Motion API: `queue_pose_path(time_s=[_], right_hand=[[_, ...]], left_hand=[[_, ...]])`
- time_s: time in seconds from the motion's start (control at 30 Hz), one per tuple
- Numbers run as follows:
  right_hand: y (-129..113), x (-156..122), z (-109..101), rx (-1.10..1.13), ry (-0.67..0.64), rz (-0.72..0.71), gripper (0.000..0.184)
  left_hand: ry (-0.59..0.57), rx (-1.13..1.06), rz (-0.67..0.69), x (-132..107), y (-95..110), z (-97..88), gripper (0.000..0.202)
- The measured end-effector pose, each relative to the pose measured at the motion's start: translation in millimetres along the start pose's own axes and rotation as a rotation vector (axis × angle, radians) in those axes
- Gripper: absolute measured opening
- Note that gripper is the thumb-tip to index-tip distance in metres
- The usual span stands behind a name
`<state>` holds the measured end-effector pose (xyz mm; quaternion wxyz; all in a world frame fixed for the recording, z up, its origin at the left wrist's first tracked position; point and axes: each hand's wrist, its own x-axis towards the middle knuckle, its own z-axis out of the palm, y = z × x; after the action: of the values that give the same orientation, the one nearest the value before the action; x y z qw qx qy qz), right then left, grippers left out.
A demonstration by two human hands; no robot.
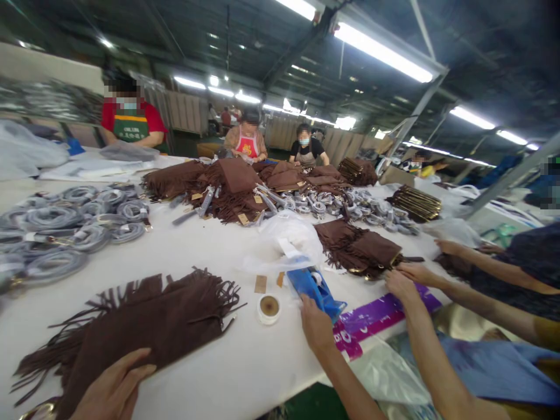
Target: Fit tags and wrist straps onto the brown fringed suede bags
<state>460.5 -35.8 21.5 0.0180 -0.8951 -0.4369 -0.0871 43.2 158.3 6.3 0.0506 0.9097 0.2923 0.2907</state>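
Note:
A dark brown fringed bag lies flat on the table at the near left. My left hand rests on its near edge with the fingers stretched out. To the right, my right hand has its fingers curled against the near side of a blue tape dispenser, which carries a white roll; the fingertips are partly hidden. Between my hands stands a small round white tub with a brownish middle. Behind the tub are a tan paper tag and a smaller orange-brown scrap.
A co-worker's hands handle brown fringed pieces at the right, above a purple strip. Wrapped coiled straps cover the left. Brown bags are heaped at the back. Crumpled clear plastic lies mid-table. Several people work around.

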Motion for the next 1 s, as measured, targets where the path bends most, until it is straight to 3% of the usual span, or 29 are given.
queue_pose_path(time_s=[0.1, 0.3, 0.43, 0.63, 0.83, 0.9, 1.0], right_hand=[[-11, 19, 12, -0.020, -0.034, -0.032, 0.043], [-13, 28, 19, -0.012, -0.028, -0.053, 0.030], [-7, 22, 18, 0.028, -0.016, -0.061, 0.024], [-3, 20, 19, 0.132, -0.019, -0.068, 0.015], [7, 12, 23, 0.299, -0.074, -0.018, 0.011], [15, 6, 21, 0.370, -0.101, -0.002, 0.007], [28, -7, 11, 0.480, -0.147, 0.018, 0.018]], left_hand=[[-0.073, -0.044, 0.080, 32, 32, 16.8, 0.025], [-0.135, -0.116, 0.167, 96, 103, 27.5, 0.026], [-0.243, -0.181, 0.267, 148, 147, 40.1, 0.028], [-0.508, -0.136, 0.440, 222, 208, 93.7, 0.026], [-0.597, -0.066, 0.503, 246, 231, 156.3, 0.029], [-0.624, -0.052, 0.485, 247, 232, 170.9, 0.023], [-0.639, -0.044, 0.460, 249, 231, 185.3, 0.019]])
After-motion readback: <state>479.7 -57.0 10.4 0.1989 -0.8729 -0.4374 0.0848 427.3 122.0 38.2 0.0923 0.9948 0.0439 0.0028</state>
